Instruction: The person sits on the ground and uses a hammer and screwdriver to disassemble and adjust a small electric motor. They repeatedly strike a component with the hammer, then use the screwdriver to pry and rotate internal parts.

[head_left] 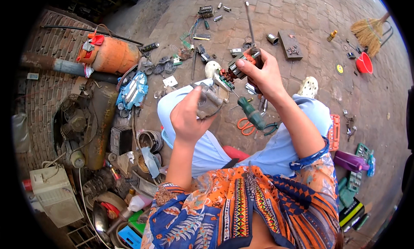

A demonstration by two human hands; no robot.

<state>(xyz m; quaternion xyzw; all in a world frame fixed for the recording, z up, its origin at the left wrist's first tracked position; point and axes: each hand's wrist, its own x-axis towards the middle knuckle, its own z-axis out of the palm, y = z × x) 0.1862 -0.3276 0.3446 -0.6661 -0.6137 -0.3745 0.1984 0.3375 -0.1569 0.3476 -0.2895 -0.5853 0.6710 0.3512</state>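
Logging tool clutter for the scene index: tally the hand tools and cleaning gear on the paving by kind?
Screwdriver, green handle: 1
Scissors, orange handles: 1
Straw broom: 1
Red funnel: 1
Total: 4
Not counted: the grey metal part in the left hand and the small motor assembly in the right hand.

The ground is brick paving (302, 16), grey-brown and dusty, lit by even daylight with soft shadows. At nine o'clock a low curved brick wall (41, 102) rims the yard. At ten o'clock an orange gas cylinder (113, 55) lies on its side. A straw broom (368, 31) and a red funnel (364, 63) rest at two o'clock. A beige box (54, 195) sits at eight o'clock.
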